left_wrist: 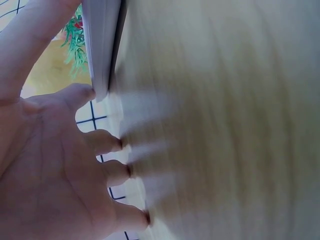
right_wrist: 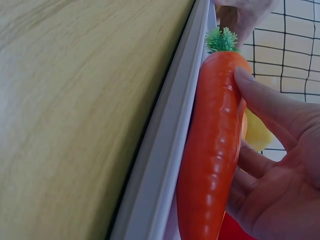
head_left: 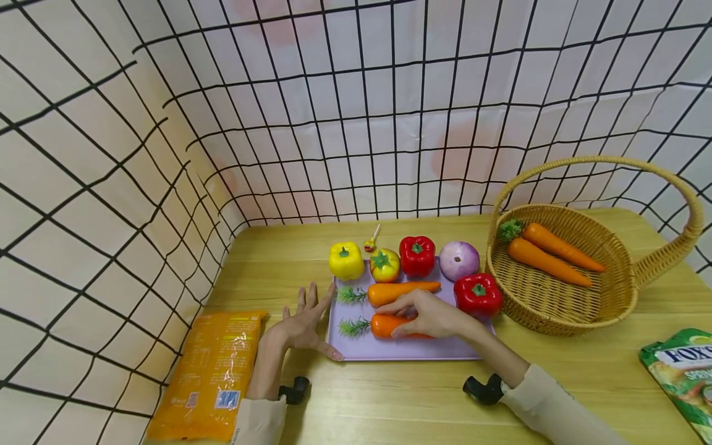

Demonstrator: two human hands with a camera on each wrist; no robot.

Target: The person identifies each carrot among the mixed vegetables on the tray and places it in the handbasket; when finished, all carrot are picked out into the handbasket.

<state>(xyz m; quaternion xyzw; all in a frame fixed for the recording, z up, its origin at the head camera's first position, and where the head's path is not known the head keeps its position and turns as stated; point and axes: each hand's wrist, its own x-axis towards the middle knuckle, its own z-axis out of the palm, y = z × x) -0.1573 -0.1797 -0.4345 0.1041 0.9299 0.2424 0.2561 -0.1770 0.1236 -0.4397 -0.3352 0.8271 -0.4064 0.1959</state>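
Note:
On the purple tray (head_left: 356, 351) lie two carrots with green tops. The right hand (head_left: 431, 314) is curled over the nearer carrot (head_left: 384, 326); in the right wrist view its thumb and fingers lie along the sides of that carrot (right_wrist: 212, 145). The farther carrot (head_left: 397, 292) lies just beyond the hand. At the tray's left edge the left hand (head_left: 300, 327) has its fingers spread, thumb at the near left corner; the left wrist view shows thumb and index finger against the tray's side (left_wrist: 98, 45).
Along the tray's far side are a yellow pepper (head_left: 346, 261), a tomato (head_left: 385, 266), a red pepper (head_left: 417, 256) and an onion (head_left: 458, 260). Another red pepper (head_left: 478, 295) sits right, beside a wicker basket (head_left: 562, 324) holding two carrots. Packets (head_left: 214, 371) flank both sides; a lollipop (head_left: 371, 242) lies behind.

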